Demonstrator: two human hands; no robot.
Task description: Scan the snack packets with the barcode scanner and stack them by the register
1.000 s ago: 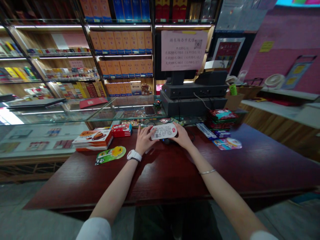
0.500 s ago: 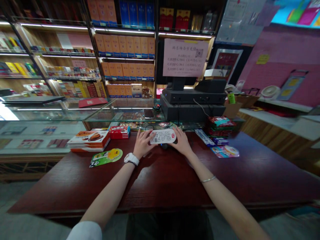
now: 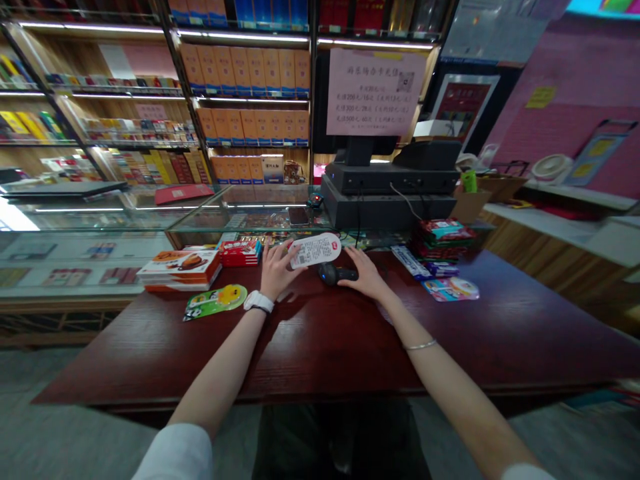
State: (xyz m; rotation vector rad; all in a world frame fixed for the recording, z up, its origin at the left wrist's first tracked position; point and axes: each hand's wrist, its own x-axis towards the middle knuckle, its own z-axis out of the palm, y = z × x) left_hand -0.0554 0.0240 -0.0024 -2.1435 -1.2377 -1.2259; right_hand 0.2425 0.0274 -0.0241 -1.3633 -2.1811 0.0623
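Note:
My left hand [image 3: 278, 269] pinches a white blister card [image 3: 316, 251] by its left end. The card's back faces me, with printed text, a barcode and a red logo, and its right end is free and tilted up. My right hand [image 3: 367, 275] has its thumb and fingers spread around the handle of a black barcode scanner [image 3: 330, 274] lying on the desk. Whether the fingers touch the handle I cannot tell. Left of my left hand lie a green blister pack with a yellow figure [image 3: 215, 301], red-and-white boxes [image 3: 240, 253] and orange-and-white boxes [image 3: 180, 268].
On the right of the dark red desk [image 3: 310, 353] lie red-green packets [image 3: 443, 241], a blue-white packet [image 3: 410, 261] and a colourful blister pack [image 3: 451, 289]. Behind stand a glass counter [image 3: 250, 200] with a phone [image 3: 299, 216] on it and a black cash register [image 3: 390, 197].
My right hand has let go of the card and moved down to the scanner handle. My left hand keeps the card, now tilted. The view has tipped downward slightly.

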